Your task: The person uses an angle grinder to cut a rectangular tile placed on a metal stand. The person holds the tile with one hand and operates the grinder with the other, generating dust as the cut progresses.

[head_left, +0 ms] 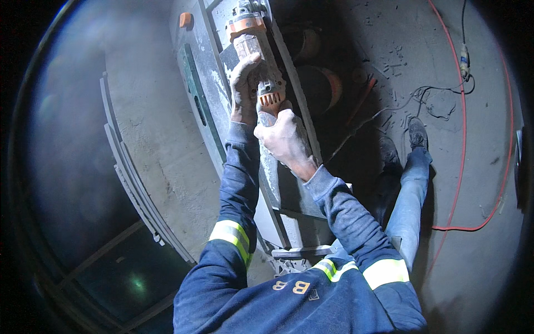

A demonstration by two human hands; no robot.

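Observation:
A dusty orange and grey angle grinder [257, 55] points away from me over a long pale workpiece or bench top. My left hand [243, 86], coated in pale dust, is wrapped around the side of its body. Behind it, my right hand [285, 138] closes around the rear handle, just below the orange vent slots. The grinder's head lies at the top edge of the view, and I cannot make out its disc or what it touches.
A dark green level-like bar [194, 92] lies left of the grinder, near a small orange object [186, 20]. Long thin strips [136, 172] lie farther left. Right of the bench are round buckets [320, 89], a red hose [463, 122], a cable connector [464, 60] and scattered offcuts.

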